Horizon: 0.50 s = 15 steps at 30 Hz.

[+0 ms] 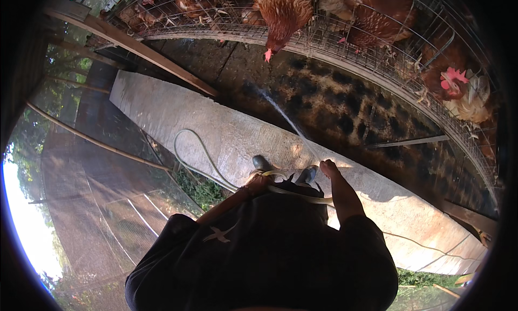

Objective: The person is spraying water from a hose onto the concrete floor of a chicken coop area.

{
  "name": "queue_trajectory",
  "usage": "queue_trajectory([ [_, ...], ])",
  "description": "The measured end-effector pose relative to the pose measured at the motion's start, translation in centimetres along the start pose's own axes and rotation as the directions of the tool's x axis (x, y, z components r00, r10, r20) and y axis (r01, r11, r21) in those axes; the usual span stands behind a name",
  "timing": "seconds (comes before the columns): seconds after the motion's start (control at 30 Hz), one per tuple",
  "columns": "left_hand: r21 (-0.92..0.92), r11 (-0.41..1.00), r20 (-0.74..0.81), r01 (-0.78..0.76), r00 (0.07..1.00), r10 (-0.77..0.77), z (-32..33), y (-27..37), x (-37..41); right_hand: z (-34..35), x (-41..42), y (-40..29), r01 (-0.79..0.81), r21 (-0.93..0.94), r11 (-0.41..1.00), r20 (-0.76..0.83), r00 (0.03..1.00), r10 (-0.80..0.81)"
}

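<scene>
My right hand (330, 169) is closed around the end of a hose, mostly hidden by the fingers. From it a jet of water (285, 116) shoots forward and left onto the dark, stained floor (340, 96) beneath the wire cages. My left hand (259, 183), near my waist, grips coils of the pale yellowish hose (301, 196). One loop of that hose (190, 133) hangs out to the left over the concrete walkway (194, 112). Brown hens (285, 15) stand in the cages, one with its head hanging out above the wet floor.
My rubber boots (262, 163) stand on the walkway. A wooden beam (149, 54) slants across at the upper left, and a thinner bar (408, 141) crosses the dark floor at right. Netting (101, 181) and a thin pole (97, 139) line the left side. The cage edge (323, 56) curves overhead.
</scene>
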<state>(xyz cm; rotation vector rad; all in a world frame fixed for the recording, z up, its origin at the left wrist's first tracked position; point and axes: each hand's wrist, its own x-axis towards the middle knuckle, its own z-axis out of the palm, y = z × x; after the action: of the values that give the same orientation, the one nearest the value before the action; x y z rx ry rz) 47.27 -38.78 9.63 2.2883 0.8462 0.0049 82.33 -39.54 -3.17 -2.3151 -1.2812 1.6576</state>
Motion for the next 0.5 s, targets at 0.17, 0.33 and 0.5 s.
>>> queue_trajectory([
  [0.17, 0.051, 0.984, 0.026, 0.171, 0.985, -0.173, -1.1, 1.9, 0.8, -0.5, 0.2, 0.3, -0.079, 0.049, 0.996, 0.026, 0.997, 0.078],
  [0.33, 0.047, 0.999, -0.176, 0.026, 0.984, -0.017, 3.0, -2.4, -0.7, -0.4, -0.4, -0.6, -0.12, 0.028, 0.992, 0.054, 0.991, 0.118],
  [0.5, 0.021, 0.994, -0.273, -0.104, 0.956, 0.106, 4.4, -3.8, -0.6, -0.3, -0.6, 0.4, -0.086, 0.079, 0.993, 0.011, 0.996, 0.086],
])
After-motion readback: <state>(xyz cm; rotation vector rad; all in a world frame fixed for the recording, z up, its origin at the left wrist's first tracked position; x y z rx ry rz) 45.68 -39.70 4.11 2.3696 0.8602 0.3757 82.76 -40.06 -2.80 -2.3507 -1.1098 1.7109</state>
